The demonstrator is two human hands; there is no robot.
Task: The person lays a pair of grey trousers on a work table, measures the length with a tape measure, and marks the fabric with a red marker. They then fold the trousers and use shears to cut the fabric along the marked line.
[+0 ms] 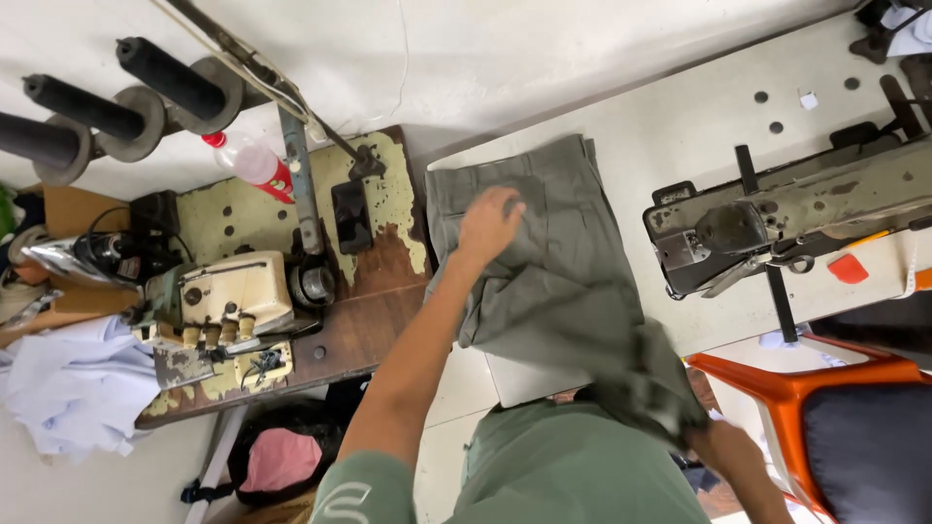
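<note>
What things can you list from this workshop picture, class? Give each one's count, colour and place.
Folded cloth garment: one, grey-green, on the pale table.
Dark metal sewing machine: one, right on that table.
Cream overlock machine: one, on the worn wooden table.
Black thread cones: three, top left.
Clear plastic bottle: one, red-capped.
Orange plastic chair: one, lower right.
Left hand: flat on the garment.
Right hand: at the garment's lower edge.

So the trousers lie on the surface, hanging off its near edge. Left hand rests flat on them; right hand is at 5 o'clock, under the hanging end. Sewing machine at 3 o'clock, overlock machine at 9, 3 thread cones at 10, chair at 4.
</note>
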